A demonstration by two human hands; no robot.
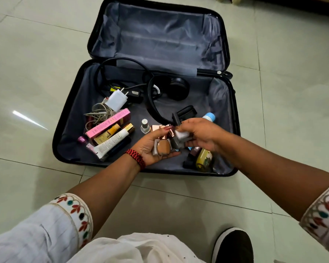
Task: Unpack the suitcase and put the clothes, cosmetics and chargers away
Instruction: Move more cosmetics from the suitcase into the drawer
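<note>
Fingers (pixel 180 128) of the right hand (pixel 201 133) are pinched on a small white square-capped bottle (pixel 180 134), held just above the cupped left hand (pixel 150 147) (already loaded with cosmetics) over the open black suitcase (pixel 68 130).

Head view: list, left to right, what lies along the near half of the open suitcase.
Small purple-capped bottle → white squeeze tube → left hand cupping small cosmetics → right hand holding a white-and-grey bottle → yellow-green patterned bottle.
</note>
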